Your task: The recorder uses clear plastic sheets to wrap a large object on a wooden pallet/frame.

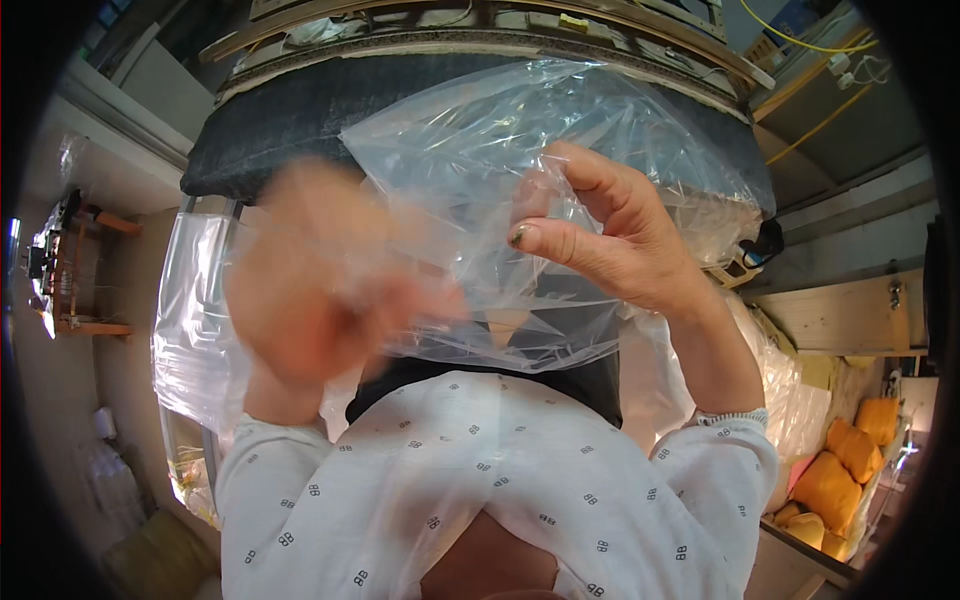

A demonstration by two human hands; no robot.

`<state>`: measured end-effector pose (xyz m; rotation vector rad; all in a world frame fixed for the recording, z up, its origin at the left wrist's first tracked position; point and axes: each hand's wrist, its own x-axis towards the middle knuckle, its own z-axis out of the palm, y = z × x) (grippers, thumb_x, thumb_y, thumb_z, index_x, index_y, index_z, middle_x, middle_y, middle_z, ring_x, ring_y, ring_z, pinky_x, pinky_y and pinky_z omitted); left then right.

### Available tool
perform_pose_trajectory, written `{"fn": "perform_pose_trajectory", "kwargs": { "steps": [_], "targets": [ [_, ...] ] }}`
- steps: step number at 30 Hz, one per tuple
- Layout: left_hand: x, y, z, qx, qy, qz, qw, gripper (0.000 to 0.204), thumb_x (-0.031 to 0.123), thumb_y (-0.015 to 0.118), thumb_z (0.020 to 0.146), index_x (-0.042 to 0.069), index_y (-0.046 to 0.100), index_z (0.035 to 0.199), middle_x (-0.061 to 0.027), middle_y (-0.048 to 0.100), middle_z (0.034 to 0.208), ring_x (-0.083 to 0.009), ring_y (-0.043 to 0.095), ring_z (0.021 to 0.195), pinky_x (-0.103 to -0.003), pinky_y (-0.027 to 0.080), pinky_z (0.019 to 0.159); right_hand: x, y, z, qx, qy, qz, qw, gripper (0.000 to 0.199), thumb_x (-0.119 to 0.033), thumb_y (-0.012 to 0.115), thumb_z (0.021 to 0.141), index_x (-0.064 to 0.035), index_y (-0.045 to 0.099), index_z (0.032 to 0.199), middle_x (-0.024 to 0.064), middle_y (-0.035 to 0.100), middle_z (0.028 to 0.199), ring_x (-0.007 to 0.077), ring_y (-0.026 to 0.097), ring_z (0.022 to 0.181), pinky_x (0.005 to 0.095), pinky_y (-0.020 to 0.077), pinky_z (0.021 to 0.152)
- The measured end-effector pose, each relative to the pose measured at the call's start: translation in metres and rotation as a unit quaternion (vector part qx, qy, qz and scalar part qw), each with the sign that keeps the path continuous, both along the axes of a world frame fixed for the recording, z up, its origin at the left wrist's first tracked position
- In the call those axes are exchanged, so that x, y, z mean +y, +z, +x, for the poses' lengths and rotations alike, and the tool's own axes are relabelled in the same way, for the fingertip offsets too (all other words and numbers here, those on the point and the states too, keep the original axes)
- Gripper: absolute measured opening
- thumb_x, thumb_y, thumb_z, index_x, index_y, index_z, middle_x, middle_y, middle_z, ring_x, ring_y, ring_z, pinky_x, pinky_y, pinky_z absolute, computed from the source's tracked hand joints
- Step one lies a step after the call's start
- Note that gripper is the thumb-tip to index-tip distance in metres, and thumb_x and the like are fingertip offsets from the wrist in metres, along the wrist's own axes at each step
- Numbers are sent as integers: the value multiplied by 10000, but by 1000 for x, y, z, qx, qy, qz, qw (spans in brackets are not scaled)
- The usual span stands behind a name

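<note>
A clear plastic bag (500, 130) is held up in front of me over a dark padded table top (290, 120). My right hand (610, 245) pinches the bag's edge between thumb and fingers. Blurred by motion, my left hand (320, 290) is at the bag's lower left edge, fingers curled against the film. Both forearms wear white patterned sleeves.
More clear plastic sheeting (195, 320) hangs at the table's left side. Several orange-yellow wrapped items (835, 485) lie in a bin at the lower right. A wooden rack (70, 270) stands at far left. Yellow cables (820, 45) run along the upper right.
</note>
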<state>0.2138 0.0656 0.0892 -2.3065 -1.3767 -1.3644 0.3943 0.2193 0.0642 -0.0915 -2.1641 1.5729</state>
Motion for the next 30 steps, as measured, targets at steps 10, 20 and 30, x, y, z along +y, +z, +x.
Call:
{"fn": "perform_pose_trajectory", "kwargs": {
  "steps": [10,20,30],
  "targets": [
    [59,-10,-39,-308,-96,-246,914,205,216,583,878,15,553,848,37,498,704,-36,426,640,-172,353,560,0,1,1,50,-33,-180,982,105,-116,581,872,-26,528,866,-5,534,801,81,519,756,224,425,726],
    [63,-12,-44,-211,-30,-62,975,168,154,611,851,-4,561,826,11,504,722,-50,421,628,-172,336,547,11,15,-20,53,-88,-248,963,155,-98,591,861,-24,575,996,7,559,771,80,544,687,245,504,641],
    [69,-7,-52,-170,-24,-45,984,167,147,715,751,41,598,805,30,503,707,-43,348,566,-182,278,491,21,17,-31,108,-87,-197,971,135,-56,638,814,-29,573,929,20,579,900,85,550,823,222,471,759]
  ]
}}
